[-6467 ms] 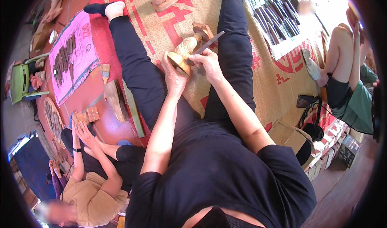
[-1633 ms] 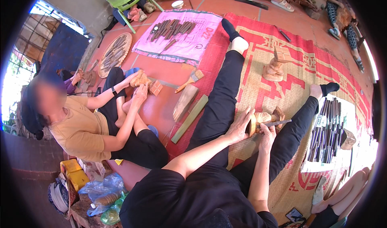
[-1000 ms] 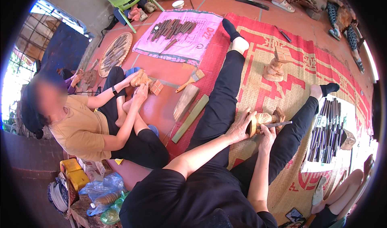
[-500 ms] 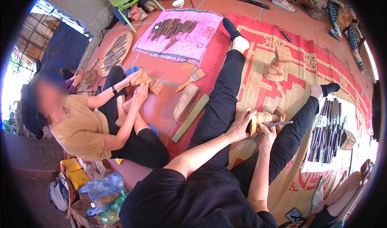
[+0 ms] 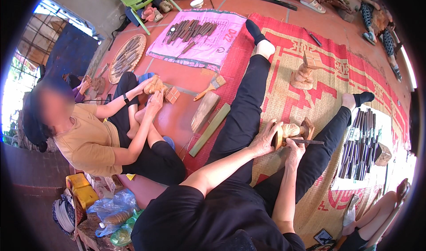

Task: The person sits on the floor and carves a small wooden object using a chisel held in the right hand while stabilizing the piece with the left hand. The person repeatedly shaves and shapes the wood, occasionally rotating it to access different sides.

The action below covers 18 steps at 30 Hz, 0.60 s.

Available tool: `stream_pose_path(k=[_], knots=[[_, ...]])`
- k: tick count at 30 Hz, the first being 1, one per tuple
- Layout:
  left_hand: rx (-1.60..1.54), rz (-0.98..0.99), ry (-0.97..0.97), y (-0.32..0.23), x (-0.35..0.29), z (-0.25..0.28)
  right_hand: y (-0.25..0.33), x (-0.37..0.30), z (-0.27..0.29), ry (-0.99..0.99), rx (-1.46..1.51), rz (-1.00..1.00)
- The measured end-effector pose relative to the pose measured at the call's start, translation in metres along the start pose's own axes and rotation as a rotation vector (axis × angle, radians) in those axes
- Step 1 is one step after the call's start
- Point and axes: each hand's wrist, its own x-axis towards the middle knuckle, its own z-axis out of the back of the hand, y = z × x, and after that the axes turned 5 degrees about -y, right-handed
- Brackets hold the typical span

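Between my outstretched legs lies a small wooden carving (image 5: 291,130), tipped on its side, pale in the middle with a darker wooden piece at each end. My left hand (image 5: 265,138) is closed round its left end. My right hand (image 5: 294,151) grips a slim dark carving chisel (image 5: 311,141), which sticks out to the right just below the carving. The chisel's working tip is hidden by my fingers and the carving, so contact cannot be made out.
Farther off, another wooden figure (image 5: 303,76) stands on the red-and-tan mat (image 5: 284,101). Dark tools (image 5: 360,144) lie in rows at right, others on a pink cloth (image 5: 155,51). A brush (image 5: 211,88) and wood pieces (image 5: 205,112) lie left of my leg. At left sits a co-worker (image 5: 91,142) holding a carving.
My right hand has turned the chisel slightly: its outer end sits lower and its surface looks darker. My left hand and the carving stay nearly where they were.
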Motion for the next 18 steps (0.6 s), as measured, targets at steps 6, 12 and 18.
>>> stream_pose_path(k=[6,12,18], knots=[[0.004,0.007,0.013,0.003,0.0,-0.002,0.012,-0.008,-0.006,0.006,-0.116,0.049],[0.007,0.004,0.02,0.002,0.0,0.0,0.009,-0.011,-0.004,0.027,-0.169,0.116],[-0.03,0.029,0.004,0.0,0.001,-0.001,0.009,-0.015,-0.003,0.055,-0.211,0.137]])
